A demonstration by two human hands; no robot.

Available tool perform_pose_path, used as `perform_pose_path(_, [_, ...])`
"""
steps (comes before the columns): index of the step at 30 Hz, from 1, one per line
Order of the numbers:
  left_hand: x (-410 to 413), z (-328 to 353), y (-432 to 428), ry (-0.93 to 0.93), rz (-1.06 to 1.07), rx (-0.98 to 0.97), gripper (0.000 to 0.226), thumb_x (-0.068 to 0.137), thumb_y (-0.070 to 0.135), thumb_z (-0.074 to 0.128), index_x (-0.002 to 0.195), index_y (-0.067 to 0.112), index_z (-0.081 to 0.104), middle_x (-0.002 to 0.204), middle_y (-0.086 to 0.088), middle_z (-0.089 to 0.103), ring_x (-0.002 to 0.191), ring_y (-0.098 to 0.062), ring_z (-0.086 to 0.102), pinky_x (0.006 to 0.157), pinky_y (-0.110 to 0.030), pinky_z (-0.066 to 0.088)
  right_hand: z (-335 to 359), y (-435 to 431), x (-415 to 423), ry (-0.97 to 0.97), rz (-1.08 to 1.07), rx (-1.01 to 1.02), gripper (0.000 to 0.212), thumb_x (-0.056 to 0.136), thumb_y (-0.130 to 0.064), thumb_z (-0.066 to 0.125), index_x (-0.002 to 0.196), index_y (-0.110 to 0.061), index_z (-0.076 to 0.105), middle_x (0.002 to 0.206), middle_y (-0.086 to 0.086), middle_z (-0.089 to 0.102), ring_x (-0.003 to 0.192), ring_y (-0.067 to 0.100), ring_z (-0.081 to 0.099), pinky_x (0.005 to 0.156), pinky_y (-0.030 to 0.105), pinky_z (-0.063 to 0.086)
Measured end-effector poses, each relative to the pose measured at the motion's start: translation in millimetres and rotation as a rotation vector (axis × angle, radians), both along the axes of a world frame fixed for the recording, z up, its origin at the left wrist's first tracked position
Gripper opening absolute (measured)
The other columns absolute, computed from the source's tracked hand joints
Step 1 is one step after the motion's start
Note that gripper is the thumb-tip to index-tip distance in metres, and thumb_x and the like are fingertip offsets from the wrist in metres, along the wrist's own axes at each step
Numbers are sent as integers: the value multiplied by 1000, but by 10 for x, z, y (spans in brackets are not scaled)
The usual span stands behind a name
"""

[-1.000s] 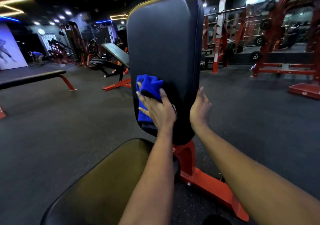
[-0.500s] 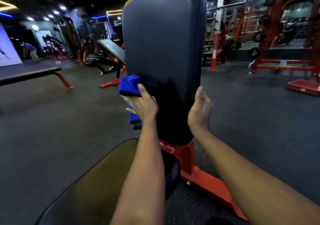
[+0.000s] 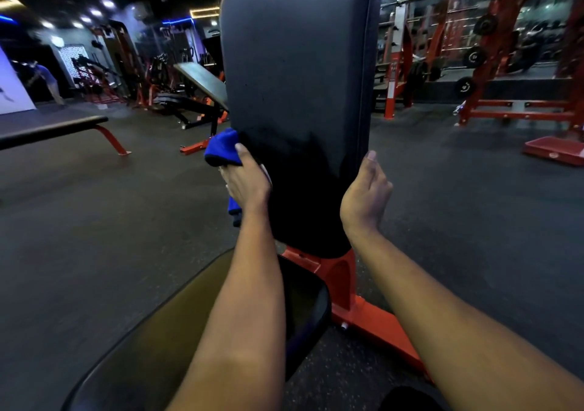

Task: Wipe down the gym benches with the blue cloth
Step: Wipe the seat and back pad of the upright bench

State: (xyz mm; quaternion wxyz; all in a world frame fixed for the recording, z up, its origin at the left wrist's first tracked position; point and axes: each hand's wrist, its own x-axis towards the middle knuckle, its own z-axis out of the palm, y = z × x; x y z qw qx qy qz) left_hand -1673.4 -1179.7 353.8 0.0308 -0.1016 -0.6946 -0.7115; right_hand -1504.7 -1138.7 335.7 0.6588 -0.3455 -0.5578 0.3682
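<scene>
i saw my left hand (image 3: 248, 180) curled round the blue cloth (image 3: 222, 146), pressing it to the left edge of the upright bench pad (image 3: 297, 94) at centre frame. my right hand (image 3: 365, 194) lay released, fingers straight against the pad's right edge. the cloth looked bunched, bulging above the left hand and hanging below it.

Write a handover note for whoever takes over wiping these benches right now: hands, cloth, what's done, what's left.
Left hand: holds the blue cloth against the lower left edge of the upright back pad.
Right hand: open, fingers straight against the pad's right edge, seemingly steadying it.
Done: wiping of this pad is under way; how much is clean does not show.
Left: the rest of the back pad, the seat pad, then likely the flat bench and incline bench behind.
</scene>
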Motion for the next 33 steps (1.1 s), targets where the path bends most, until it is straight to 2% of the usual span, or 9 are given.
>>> perform_pose_path(7, [669,-458,-62,118,-47,66,69,101,43,43,154,7,16,161,-14,17,150,-33,6,121,-34,-2,-1,16,32,64,51,36,47,107,-31,35,63,-24,50,52,-7,41,49,8,47,52,34,28])
perform_pose_path(9, [533,-389,-69,106,-26,39,66,102,43,41,153,7,21,159,-15,22,148,-34,13,122,-41,1,-8,-24,47,112,121,10,45,107,-31,35,92,-6,70,79,-4,65,86,7,63,65,36,42])
perform_pose_path(11, [489,-251,-84,56,-4,40,67,102,44,38,154,6,20,160,-16,21,149,-30,14,121,-45,0,19,-40,62,147,188,-43,48,107,-33,36,120,4,63,111,-4,64,114,5,56,80,20,47])
perform_pose_path(13, [658,-191,-65,87,-25,50,72,101,46,38,154,5,12,161,-16,15,150,-26,10,121,-44,-4,32,23,71,152,272,-129,50,106,-36,35,136,0,53,133,2,57,130,9,49,97,8,38])
perform_pose_path(15, [958,-262,-79,258,-93,57,83,96,55,37,155,7,6,163,-14,8,151,-23,4,122,-42,-6,60,80,131,138,390,-207,52,105,-37,35,141,-2,47,145,8,49,138,17,41,108,15,30])
perform_pose_path(17, [1292,-409,-103,474,-164,39,87,91,58,37,155,12,1,164,-4,1,151,-19,-2,122,-43,-6,84,174,238,104,521,-223,49,105,-36,36,135,-1,53,136,12,57,128,23,53,110,29,38])
perform_pose_path(21, [1618,-420,-84,666,-157,-43,83,93,45,46,156,18,-1,161,19,-12,151,-16,-8,119,-56,-2,118,225,446,23,720,-365,36,105,-33,38,123,-14,64,99,2,69,85,16,64,75,29,50])
perform_pose_path(27, [1499,281,58,824,-78,-112,76,95,41,49,154,29,3,165,3,3,151,-24,-3,115,-65,3,165,253,466,-47,755,-380,32,102,-37,42,111,-22,69,91,0,72,78,15,64,69,29,49])
perform_pose_path(33, [1634,-526,-148,885,-112,-134,86,91,37,51,149,51,-11,164,0,8,151,-26,0,115,-66,8,120,285,451,-60,764,-366,32,104,-33,40,96,-23,69,77,-9,72,71,10,63,68,27,48])
